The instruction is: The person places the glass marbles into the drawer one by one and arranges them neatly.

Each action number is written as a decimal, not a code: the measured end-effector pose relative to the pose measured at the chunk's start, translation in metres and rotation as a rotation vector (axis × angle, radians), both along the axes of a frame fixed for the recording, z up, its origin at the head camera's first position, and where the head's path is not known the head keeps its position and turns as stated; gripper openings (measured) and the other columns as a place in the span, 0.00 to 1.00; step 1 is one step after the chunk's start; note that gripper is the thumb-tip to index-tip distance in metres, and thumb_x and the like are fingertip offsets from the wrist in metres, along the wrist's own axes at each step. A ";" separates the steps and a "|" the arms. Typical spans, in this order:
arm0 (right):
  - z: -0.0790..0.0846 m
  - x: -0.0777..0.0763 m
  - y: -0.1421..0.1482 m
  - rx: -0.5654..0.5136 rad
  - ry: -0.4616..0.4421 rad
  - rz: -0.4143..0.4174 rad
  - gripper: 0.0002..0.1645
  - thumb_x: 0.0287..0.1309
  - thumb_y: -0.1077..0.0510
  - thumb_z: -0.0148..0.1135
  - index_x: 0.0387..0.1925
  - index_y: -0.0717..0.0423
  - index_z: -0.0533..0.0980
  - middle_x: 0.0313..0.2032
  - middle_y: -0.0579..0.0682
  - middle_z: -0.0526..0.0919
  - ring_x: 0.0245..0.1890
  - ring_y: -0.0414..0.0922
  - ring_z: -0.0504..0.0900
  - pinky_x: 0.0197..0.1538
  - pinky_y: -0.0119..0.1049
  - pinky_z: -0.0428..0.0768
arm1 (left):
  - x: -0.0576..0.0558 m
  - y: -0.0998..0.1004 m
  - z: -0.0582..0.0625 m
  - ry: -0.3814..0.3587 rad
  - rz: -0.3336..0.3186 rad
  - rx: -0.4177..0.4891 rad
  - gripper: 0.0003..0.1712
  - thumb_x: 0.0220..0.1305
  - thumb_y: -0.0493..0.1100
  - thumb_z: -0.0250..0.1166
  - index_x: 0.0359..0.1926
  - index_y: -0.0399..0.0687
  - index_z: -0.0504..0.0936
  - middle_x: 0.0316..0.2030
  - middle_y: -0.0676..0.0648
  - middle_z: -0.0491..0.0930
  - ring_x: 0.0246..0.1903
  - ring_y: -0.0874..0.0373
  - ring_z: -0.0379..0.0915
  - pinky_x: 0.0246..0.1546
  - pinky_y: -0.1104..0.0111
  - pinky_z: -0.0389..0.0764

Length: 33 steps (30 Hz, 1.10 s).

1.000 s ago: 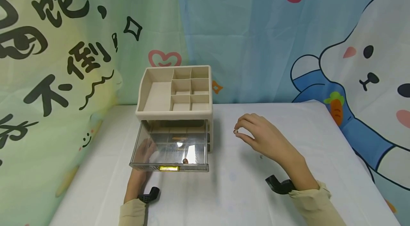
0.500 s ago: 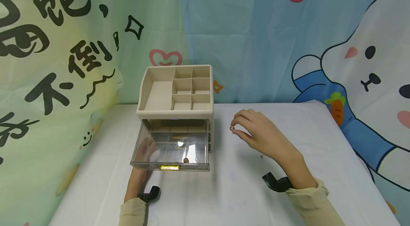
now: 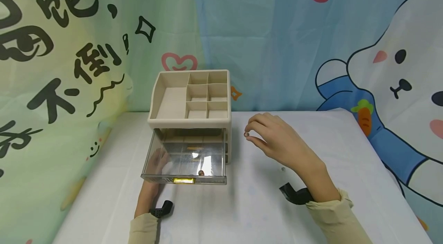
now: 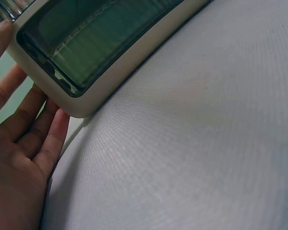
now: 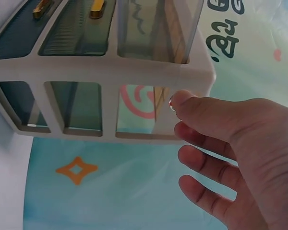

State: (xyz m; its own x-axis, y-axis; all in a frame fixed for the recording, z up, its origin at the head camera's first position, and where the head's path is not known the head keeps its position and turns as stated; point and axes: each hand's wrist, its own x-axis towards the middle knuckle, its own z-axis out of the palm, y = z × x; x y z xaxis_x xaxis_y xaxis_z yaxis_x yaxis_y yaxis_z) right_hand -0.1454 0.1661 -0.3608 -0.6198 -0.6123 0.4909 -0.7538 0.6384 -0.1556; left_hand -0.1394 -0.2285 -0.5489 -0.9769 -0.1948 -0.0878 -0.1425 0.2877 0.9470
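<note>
- Right hand [image 3: 277, 142] is pinching a small round brownish bead [image 3: 246, 135] just right of the beige organizer [image 3: 189, 117].
- Left hand [image 3: 154, 167], fingers straight, is lying under the pulled-out clear drawer [image 3: 185, 157].
- White tablecloth [image 3: 328, 151] is covering the table; a cartoon backdrop [image 3: 380, 63] is hanging behind.

Beige plastic drawer organiser [image 3: 188, 100] with clear smoky pull-out drawer [image 3: 185, 157], yellow-gold handle. Small round bead [image 3: 246, 135] in my right hand [image 3: 277, 142], brownish I think. White tablecloth [image 3: 263, 205]. Green-and-blue cartoon backdrop [image 3: 277, 36], black lettering, red hearts, white rabbit.
</note>
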 end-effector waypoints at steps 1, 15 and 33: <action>0.001 0.000 -0.001 0.001 0.009 0.003 0.12 0.60 0.60 0.76 0.43 0.51 0.82 0.44 0.46 0.84 0.46 0.47 0.82 0.47 0.44 0.81 | 0.000 0.000 0.000 0.001 -0.001 -0.001 0.33 0.75 0.63 0.58 0.72 0.52 0.73 0.68 0.40 0.77 0.63 0.47 0.75 0.69 0.53 0.70; 0.021 0.004 -0.018 -0.045 0.057 0.070 0.11 0.61 0.59 0.76 0.43 0.51 0.82 0.45 0.45 0.84 0.47 0.45 0.81 0.48 0.40 0.81 | 0.001 0.001 0.002 0.005 0.007 0.005 0.32 0.75 0.64 0.59 0.69 0.51 0.75 0.67 0.41 0.77 0.61 0.50 0.76 0.68 0.53 0.70; 0.034 0.002 -0.044 -0.346 -0.122 0.337 0.13 0.61 0.62 0.75 0.46 0.49 0.83 0.48 0.42 0.83 0.54 0.41 0.78 0.58 0.35 0.77 | 0.002 0.002 0.003 0.019 -0.005 -0.001 0.29 0.75 0.64 0.58 0.65 0.54 0.78 0.65 0.45 0.79 0.58 0.58 0.73 0.66 0.57 0.69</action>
